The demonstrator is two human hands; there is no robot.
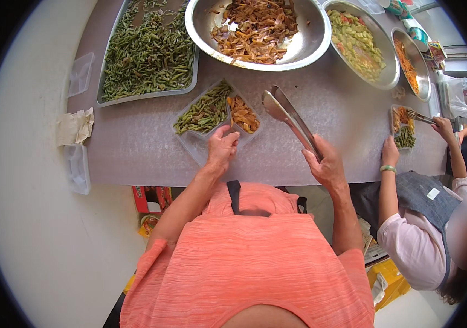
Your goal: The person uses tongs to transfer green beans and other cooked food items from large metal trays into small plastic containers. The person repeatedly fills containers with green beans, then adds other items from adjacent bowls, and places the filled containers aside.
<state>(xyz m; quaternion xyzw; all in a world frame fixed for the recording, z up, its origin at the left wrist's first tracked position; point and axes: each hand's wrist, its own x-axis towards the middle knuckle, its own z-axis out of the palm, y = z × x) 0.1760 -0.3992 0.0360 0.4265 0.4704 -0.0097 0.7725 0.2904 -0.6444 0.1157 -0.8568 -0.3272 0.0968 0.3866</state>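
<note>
One veg tray (192,143) under L hand (222,147), tongs (292,122) in R grip (325,161).

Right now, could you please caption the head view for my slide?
Left hand at a clear divided tray of green beans and brown strips; right hand holding metal tongs.

The head view looks steeply down from the wearer's head, facing forward across the table (277,170). The orange shirt (244,257) is nearest, filling the bottom; left hand (222,148) and right hand (326,164) lie close, mid-view; the wide lens bends straight edges.
</note>
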